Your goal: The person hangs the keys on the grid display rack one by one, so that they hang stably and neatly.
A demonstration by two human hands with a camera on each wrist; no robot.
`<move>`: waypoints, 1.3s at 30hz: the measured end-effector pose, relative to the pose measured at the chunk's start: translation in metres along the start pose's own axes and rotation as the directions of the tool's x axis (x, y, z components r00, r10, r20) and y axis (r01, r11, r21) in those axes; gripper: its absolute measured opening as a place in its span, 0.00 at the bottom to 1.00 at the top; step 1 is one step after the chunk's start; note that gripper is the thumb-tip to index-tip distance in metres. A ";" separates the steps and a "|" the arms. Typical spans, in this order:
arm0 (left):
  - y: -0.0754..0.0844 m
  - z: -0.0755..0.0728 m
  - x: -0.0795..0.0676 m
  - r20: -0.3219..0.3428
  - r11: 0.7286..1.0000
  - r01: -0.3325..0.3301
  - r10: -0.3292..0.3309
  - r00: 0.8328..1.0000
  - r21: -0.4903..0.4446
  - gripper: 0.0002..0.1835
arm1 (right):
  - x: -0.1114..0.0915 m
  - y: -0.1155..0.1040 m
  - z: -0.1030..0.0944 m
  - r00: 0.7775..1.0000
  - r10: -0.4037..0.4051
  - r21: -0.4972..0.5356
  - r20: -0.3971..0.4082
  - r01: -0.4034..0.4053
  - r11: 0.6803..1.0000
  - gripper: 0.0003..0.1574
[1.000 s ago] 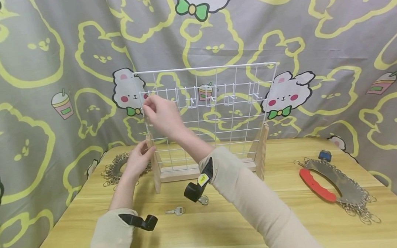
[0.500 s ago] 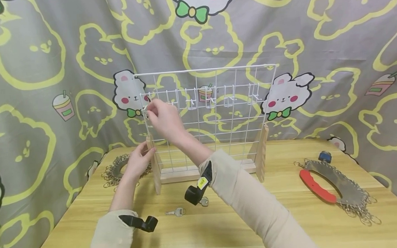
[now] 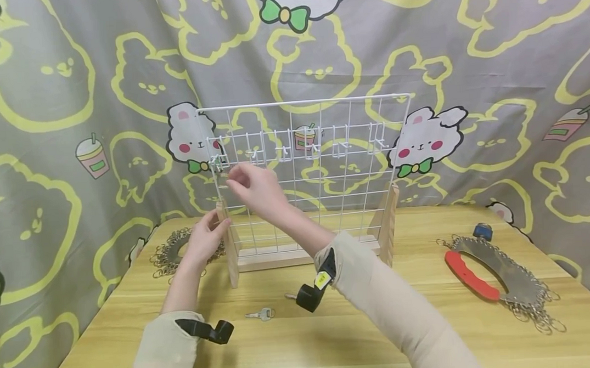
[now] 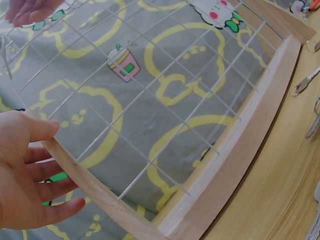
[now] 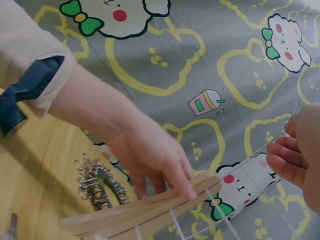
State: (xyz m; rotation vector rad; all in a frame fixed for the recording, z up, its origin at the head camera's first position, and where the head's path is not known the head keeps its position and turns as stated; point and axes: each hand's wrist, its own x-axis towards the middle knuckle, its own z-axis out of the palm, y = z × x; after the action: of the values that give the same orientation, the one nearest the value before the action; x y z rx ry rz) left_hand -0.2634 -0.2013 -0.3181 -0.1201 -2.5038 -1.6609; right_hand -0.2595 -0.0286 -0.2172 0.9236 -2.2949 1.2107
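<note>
My left hand (image 3: 208,238) holds the left wooden post (image 4: 95,187) of the white wire grid rack (image 3: 295,197), thumb on one side and fingers behind. My right hand (image 3: 259,190) is just right of the leftmost hook on the grid, its fingers loosely bent with nothing seen between them. A small shiny metal piece (image 3: 218,164), probably a key, hangs at that hook. More white hooks (image 3: 313,149) line the same row to the right. On the table in front of the rack lies a silver key (image 3: 262,314). Another key (image 3: 290,295) is mostly hidden by the right wrist camera.
A metal ring plate with a red grip (image 3: 472,275) and many wire loops lies at the right, a blue padlock-like object (image 3: 483,231) behind it. A similar looped ring (image 3: 171,252) lies behind my left hand. A patterned curtain (image 3: 289,58) hangs behind.
My right hand has moved off the leftmost hook, down and to the right, uncovering the small metal piece there. My left hand has stayed on the post.
</note>
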 end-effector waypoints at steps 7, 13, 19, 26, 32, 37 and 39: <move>0.002 0.000 -0.002 -0.003 1.000 -0.002 0.002 1.000 -0.015 0.33 | -0.025 0.020 -0.004 0.995 0.088 0.141 0.044 -0.093 0.986 0.09; 0.004 -0.001 -0.002 0.003 1.000 0.003 -0.003 1.000 -0.007 0.33 | -0.050 0.039 -0.002 0.984 0.145 0.278 0.102 -0.168 0.946 0.09; 0.006 -0.001 -0.002 0.005 1.000 -0.004 0.004 1.000 -0.007 0.33 | -0.080 0.061 0.007 0.970 0.174 0.280 0.172 -0.218 0.935 0.09; 0.006 0.000 -0.003 0.009 1.000 0.005 -0.005 1.000 -0.008 0.32 | -0.112 0.081 0.020 0.934 0.217 0.234 0.284 -0.287 0.929 0.10; 0.007 0.000 -0.003 0.011 1.000 0.014 -0.014 1.000 -0.004 0.32 | -0.134 0.092 0.029 0.892 0.210 0.230 0.400 -0.320 0.919 0.11; 0.007 0.000 -0.004 0.010 1.000 0.021 -0.021 1.000 -0.002 0.32 | -0.148 0.098 0.036 0.857 0.206 0.207 0.472 -0.336 0.919 0.11; 0.007 0.000 -0.003 0.007 1.000 0.022 -0.022 1.000 -0.005 0.31 | -0.152 0.100 0.040 0.847 0.197 0.204 0.494 -0.333 0.921 0.11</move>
State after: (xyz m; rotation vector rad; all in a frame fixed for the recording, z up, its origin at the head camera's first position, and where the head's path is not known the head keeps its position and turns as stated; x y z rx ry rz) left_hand -0.2591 -0.1989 -0.3125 -0.0992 -2.5147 -1.6780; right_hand -0.2231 0.0365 -0.3883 1.1206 -2.7499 1.6163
